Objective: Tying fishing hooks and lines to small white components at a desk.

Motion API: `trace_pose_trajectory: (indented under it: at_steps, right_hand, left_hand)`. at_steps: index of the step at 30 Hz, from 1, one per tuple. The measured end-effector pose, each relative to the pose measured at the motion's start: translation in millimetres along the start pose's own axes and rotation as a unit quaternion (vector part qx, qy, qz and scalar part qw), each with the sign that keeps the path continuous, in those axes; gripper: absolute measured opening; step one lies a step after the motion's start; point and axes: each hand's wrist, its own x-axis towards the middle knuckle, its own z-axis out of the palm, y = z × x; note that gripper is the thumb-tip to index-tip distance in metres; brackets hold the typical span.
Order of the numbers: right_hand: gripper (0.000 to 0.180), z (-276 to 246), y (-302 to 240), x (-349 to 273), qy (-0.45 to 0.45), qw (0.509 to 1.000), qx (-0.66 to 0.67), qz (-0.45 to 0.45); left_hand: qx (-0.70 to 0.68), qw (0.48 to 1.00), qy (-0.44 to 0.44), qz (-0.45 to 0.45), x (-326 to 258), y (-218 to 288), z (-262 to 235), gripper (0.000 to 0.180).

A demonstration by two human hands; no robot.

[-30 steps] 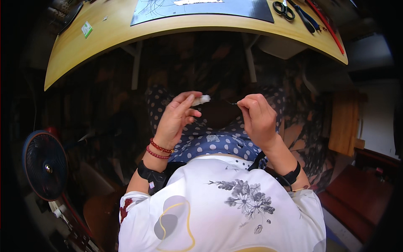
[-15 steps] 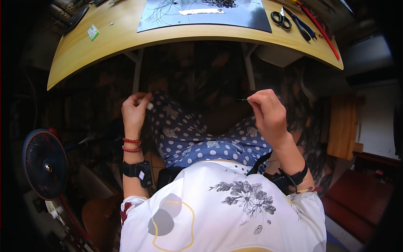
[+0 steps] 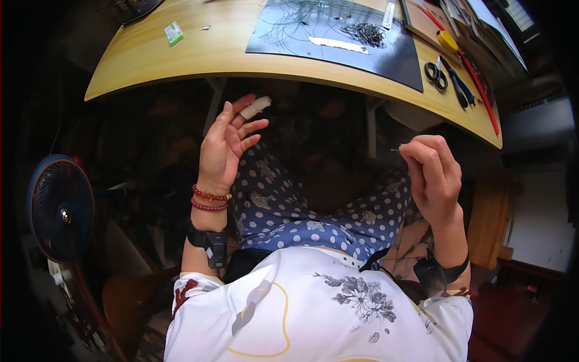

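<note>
Standing here rn, going L to R. Far left there's a dark round fan (image 3: 65,202), well apart from the hands. Next, up on the desk (image 3: 145,63), a small green & white packet (image 3: 174,34) w/ a tiny pale scrap (image 3: 205,28) just beside it. Below the desk's near edge is the left hand (image 3: 223,145), palm showing, fingers spread wide and not gripping anything afaict. One of those fingers has a white wrap (image 3: 256,107) around its end (red bead bracelets (image 3: 211,199) on that wrist, btw).

Back up top, a dark mat (image 3: 283,45) w/ thin strands across it, a torn white strip (image 3: 339,45) and a black tangled pile (image 3: 369,34) near the strip. Then, in front of the desk and over the polka-dot trousers (image 3: 319,226) side, the right hand (image 3: 431,175): thumb & index pinched tight on a tiny thin bit (image 3: 395,149) poking out left (too small to ID, tbh). Last, on the desk's right end, black-handled scissors (image 3: 436,76), blue-and-black pliers (image 3: 459,85) & a long red rod (image 3: 482,96).
</note>
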Motion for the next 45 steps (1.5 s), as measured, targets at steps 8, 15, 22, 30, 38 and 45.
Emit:
trace_pose_trajectory:
  at_steps: [8,15,22,30,38,45]
  right_hand:
    - [0.024,4,-7,48,-0.086,0.99,0.021,-0.108]
    - [0.011,3,47,120,-0.064,0.996,0.013,-0.053]
    - [0.008,24,157,208,-0.065,0.995,-0.028,-0.065]
    - [0.008,97,276,317,-0.07,0.986,-0.099,-0.115]
    - [0.005,156,340,368,-0.087,0.971,-0.177,-0.132]
    - [0.012,173,354,363,-0.14,0.954,-0.251,-0.08]
  left_hand:
    - [0.051,0.987,-0.152,0.013,2,-9,68,0.066]
    - [0.047,0.984,-0.169,-0.018,1,5,105,0.05]
    - [0.191,0.974,0.02,0.119,16,22,88,0.018]
    - [0.439,0.845,0.064,0.299,58,39,75,0.004]
    - [0.606,0.683,0.022,0.406,77,55,87,0.027]
    - [0.641,0.654,-0.036,0.4,98,46,91,0.033]
